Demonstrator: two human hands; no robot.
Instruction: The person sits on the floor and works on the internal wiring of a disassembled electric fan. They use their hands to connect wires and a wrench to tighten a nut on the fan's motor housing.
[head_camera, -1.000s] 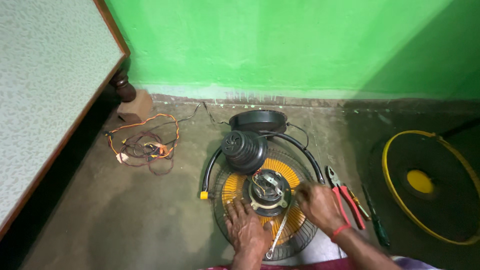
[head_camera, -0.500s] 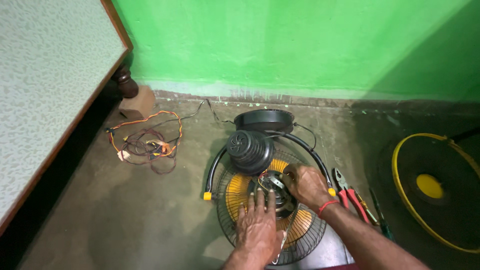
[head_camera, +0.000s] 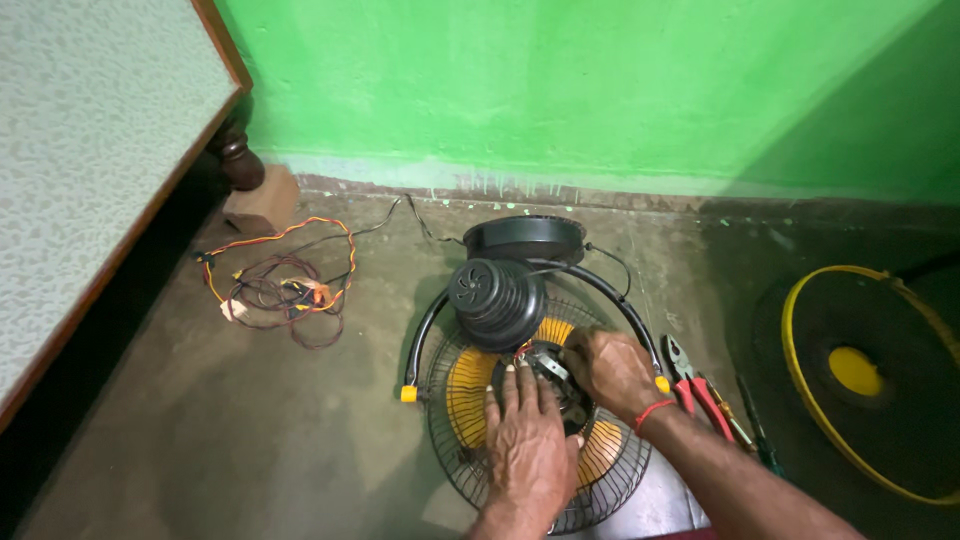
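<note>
We have the fan motor (head_camera: 545, 385) low in the middle of the view, seated on the wire fan guard (head_camera: 470, 455) with its yellow blades, which lies flat on the floor. Our left hand (head_camera: 525, 440) presses down on it with fingers spread flat, gripping nothing; our right hand (head_camera: 610, 368) curls over the motor's far edge, though we cannot tell what its fingers pinch. The thin wires there could snag or tear if we twist (a fingertip might also slip between the guard wires). The black motor cover (head_camera: 497, 300) sits just behind, red-handled pliers (head_camera: 695, 385) beside our right wrist. Bare concrete floor (head_camera: 250, 430), green wall (head_camera: 560, 90), loose wire tangle (head_camera: 285, 285) well to our left.
</note>
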